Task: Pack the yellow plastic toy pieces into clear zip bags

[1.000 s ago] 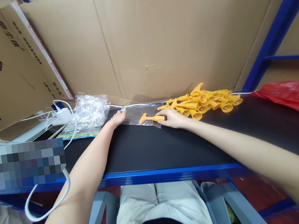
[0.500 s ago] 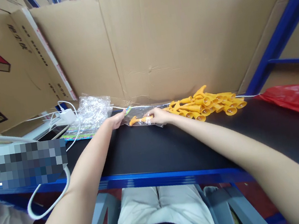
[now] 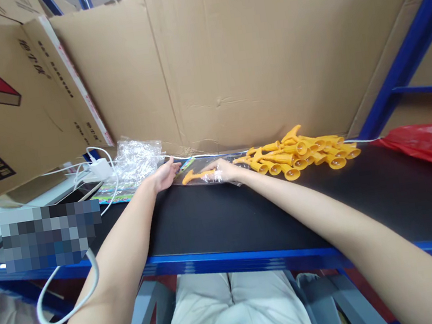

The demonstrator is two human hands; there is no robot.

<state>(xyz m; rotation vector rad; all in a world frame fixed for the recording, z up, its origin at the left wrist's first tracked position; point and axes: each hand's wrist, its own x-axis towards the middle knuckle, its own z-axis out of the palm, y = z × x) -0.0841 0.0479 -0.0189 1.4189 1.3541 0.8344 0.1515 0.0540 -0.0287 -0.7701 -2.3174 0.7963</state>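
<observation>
Left hand [image 3: 165, 176] had eased back from the clear bag's [image 3: 200, 164] header [image 3: 188, 163], grip spread; right hand [image 3: 225, 171] pinched the orange tool [image 3: 196, 175] inside at twelve o'clock, seemingly for steadiness. Yellow heap [image 3: 298, 149] lay at one, presumably for reach.

Orange piece [image 3: 189, 177], clear bag [image 3: 200, 164], yellow-orange pieces [image 3: 298, 149], black bench [image 3: 216, 221], blue rail [image 3: 238, 261], red-and-black-printed brown carton [image 3: 2, 127], red plastic [image 3: 427, 147], white cable [image 3: 96, 274]

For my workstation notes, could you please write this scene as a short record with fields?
Left hand: open, beside the clear bag; contact unclear
Right hand: at the handle of a yellow hammer-shaped piece; grip partly hidden
Pile: yellow flared-end pieces, right of both hands
Left side: clear plastic packaging, white charger
Far right: red plastic bag
Surface: black tabletop
</observation>
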